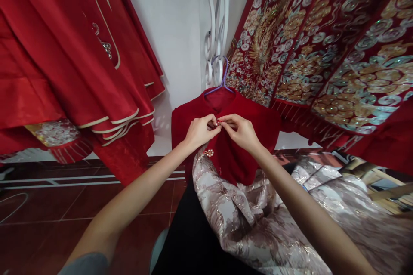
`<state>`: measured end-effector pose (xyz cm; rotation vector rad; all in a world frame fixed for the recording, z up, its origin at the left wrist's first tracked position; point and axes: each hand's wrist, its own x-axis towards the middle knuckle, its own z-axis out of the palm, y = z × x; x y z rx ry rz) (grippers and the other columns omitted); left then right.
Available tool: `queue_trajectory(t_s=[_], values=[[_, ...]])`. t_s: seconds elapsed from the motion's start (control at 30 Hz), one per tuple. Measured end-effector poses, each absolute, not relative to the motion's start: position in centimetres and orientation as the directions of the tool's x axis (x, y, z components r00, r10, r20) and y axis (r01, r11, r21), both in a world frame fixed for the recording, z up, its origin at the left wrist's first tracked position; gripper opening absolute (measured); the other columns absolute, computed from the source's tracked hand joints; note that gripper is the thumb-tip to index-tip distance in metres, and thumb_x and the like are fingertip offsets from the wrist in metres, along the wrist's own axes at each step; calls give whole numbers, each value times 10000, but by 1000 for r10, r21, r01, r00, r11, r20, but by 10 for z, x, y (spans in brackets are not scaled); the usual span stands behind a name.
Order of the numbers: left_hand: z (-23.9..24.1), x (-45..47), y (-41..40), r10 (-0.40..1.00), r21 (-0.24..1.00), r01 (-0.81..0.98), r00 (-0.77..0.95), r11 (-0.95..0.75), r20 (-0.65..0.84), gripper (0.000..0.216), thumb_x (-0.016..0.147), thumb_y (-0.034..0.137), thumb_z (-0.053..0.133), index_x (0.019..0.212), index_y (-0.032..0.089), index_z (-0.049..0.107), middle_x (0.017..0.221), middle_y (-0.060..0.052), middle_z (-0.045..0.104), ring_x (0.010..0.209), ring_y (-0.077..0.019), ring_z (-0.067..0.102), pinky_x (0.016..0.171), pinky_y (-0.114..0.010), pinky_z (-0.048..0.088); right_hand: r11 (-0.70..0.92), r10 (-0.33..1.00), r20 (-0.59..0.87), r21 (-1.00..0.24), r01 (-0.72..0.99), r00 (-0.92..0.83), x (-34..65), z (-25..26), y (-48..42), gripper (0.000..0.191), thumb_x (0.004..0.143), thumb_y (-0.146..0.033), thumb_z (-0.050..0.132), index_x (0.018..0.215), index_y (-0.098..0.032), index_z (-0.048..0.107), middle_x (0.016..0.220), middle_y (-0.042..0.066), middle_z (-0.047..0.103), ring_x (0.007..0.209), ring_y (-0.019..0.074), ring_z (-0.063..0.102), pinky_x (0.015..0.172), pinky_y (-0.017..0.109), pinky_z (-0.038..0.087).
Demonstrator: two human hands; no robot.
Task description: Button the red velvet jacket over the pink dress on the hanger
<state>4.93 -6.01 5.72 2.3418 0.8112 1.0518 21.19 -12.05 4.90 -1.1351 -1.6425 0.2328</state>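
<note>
A dark red jacket (254, 128) hangs on a purple hanger (222, 82) from a white scrolled rack (215, 29). My left hand (200, 131) and my right hand (241, 131) meet at the jacket's front just below the collar. Both pinch a small button (218, 123) there, fingers pressed together. A second pearl-like button (209, 152) sits lower on the front. Under the jacket spreads a silvery pink brocade skirt (258, 214).
Plain red robes with cream trim (80, 60) hang at the left. Heavily embroidered red and gold garments (322, 38) hang at the right. A white wall (174, 21) stands behind, and the dark red tiled floor (41, 210) lies below at the left.
</note>
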Motion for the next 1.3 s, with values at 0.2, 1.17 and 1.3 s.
queue_trajectory(t_s=[0.2,1.17,1.3], values=[[57,52,-58,670,576,363,533,-732,517,90,766,310,639,798,231,608,757,-12,707,756,-190,694,691,-265,524,497,805,591,-727,473,63,219,48,-113,198,798,-328,641,946,-201,677,930,46,698,860,179,674,824,351,579],[73,54,-55,562,406,396,666,-824,491,72,732,181,622,722,233,670,698,-12,713,693,-203,681,682,-271,484,498,805,593,-685,532,9,219,48,-113,192,759,-267,631,936,-196,618,878,33,652,825,163,642,807,333,555],[64,56,-56,581,455,378,656,-806,483,86,722,158,614,730,225,667,706,-20,709,700,-200,678,709,-284,493,562,766,642,-652,509,-25,217,35,-109,224,775,-219,576,995,-207,535,995,50,576,917,165,595,863,345,522]])
